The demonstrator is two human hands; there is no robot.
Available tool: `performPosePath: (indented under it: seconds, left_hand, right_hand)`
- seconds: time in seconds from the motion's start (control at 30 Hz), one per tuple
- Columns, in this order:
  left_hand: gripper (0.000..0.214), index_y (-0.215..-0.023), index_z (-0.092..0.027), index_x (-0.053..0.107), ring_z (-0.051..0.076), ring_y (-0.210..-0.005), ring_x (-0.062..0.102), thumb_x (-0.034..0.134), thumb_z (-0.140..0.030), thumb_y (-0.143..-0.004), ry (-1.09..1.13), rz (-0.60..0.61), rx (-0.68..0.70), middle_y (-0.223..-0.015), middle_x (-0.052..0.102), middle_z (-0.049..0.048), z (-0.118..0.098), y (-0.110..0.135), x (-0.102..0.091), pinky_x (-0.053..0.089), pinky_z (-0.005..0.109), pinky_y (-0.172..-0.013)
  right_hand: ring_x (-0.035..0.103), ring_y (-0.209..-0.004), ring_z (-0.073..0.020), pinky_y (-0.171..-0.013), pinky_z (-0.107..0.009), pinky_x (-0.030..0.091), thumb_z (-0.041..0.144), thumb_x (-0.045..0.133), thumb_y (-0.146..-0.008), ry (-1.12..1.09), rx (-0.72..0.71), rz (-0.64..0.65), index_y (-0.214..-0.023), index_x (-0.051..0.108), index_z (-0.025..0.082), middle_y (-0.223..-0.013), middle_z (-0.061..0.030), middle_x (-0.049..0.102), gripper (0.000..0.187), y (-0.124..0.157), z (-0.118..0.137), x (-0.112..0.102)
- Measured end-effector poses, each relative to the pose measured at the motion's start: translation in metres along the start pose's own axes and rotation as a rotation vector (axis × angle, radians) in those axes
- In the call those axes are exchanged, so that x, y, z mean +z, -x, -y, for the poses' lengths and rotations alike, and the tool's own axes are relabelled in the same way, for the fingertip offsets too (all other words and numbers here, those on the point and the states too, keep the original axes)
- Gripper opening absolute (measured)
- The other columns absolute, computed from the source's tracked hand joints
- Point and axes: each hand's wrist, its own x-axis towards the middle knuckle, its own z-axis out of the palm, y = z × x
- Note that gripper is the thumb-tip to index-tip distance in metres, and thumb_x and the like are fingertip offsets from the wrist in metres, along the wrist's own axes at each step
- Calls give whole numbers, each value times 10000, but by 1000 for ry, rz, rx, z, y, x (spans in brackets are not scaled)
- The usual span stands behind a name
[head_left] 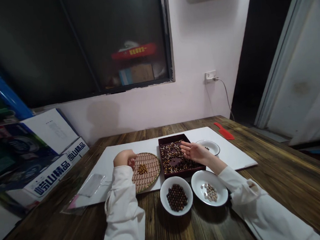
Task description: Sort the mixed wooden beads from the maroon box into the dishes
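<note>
My left hand (125,158) is bent over the left edge of a round woven tray (152,178), its fingers curled together. Whatever those fingers may hold is too small to make out. Several yellow-brown beads (142,168) lie in a pile on the tray. Over the right side of a dark red box (162,157), my right hand (195,152) is open, fingers stretched out and palm turned partly up. Mixed brown, black and pale beads (176,155) are spread inside the box. I see nothing held in the right hand.
Nearest me stand a white bowl (163,200) of dark brown beads and a white dish (223,195) of pale beads. Another white dish (215,147) sits behind my right wrist. A white board (234,154), a red scraper-like tool (225,132) and a clear plastic bag (91,186) are on the wooden table.
</note>
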Motion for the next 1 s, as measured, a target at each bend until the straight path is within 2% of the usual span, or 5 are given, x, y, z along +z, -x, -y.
performPosePath:
  seconds: [0.13, 0.3, 0.47, 0.7, 1.0]
  left_hand:
    - [339, -668, -189, 482, 177, -595, 631, 347, -377, -915, 157, 231, -146, -576, 639, 44, 2, -13, 12, 472, 267, -581]
    - [435, -614, -209, 421, 207, -593, 635, 243, -456, -925, 201, 352, -201, -576, 640, 70, 4, -25, 19, 479, 300, -592]
    - [454, -605, -218, 417, 229, -604, 634, 220, -479, -920, 193, 360, -212, -562, 638, 69, 3, -28, 19, 477, 321, -580]
    - [474, -593, -209, 400, 163, -498, 576, 197, -456, -941, 239, 313, -210, -551, 625, 49, 3, -24, 21, 435, 258, -505]
    - [470, -575, -196, 421, 155, -481, 559, 236, -440, -933, 259, 307, -154, -576, 647, 73, 4, -26, 23, 459, 253, -535]
  right_hand:
    - [652, -800, -127, -712, -255, 487, 135, 402, -877, 1, 4, -2, -1084, 551, 160, -907, -44, 693, 256, -1, -1, -1]
    - [651, -802, -128, -708, -249, 486, 139, 427, -872, 6, 11, -3, -1078, 555, 159, -910, -36, 692, 243, -1, 0, -1]
    - [647, -796, -125, -718, -255, 485, 128, 412, -872, 7, 8, 0, -1084, 548, 157, -898, -42, 688, 253, 1, 1, 1]
    - [642, -793, -121, -710, -247, 484, 119, 405, -866, 11, 9, 6, -1085, 539, 157, -904, -42, 679, 260, 1, 1, 1]
    - [644, -809, -119, -724, -249, 488, 135, 422, -881, 12, 6, 28, -1105, 554, 167, -915, -40, 686, 262, -1, 0, -3]
